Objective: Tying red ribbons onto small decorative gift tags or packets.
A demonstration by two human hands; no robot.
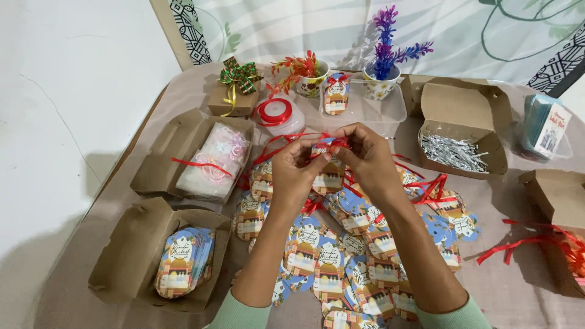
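Both hands raised mid-scene above the surface [499, 286], left hand [295, 167] and right hand [365, 159] pinched narrow on one printed tag [329, 173] and its red ribbon [332, 144], probably lifted for finger room at the knot. Loose tags [341, 262] spread beneath the wrists. Cardboard boxes [131, 253] ringing left and right edges; open room only at the near right, beside a box of silver strips [454, 152].

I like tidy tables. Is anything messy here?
Yes. The tags lie in a loose, overlapping heap under both hands instead of stacked like the ones in the box, and red ribbon trails tangled across them.
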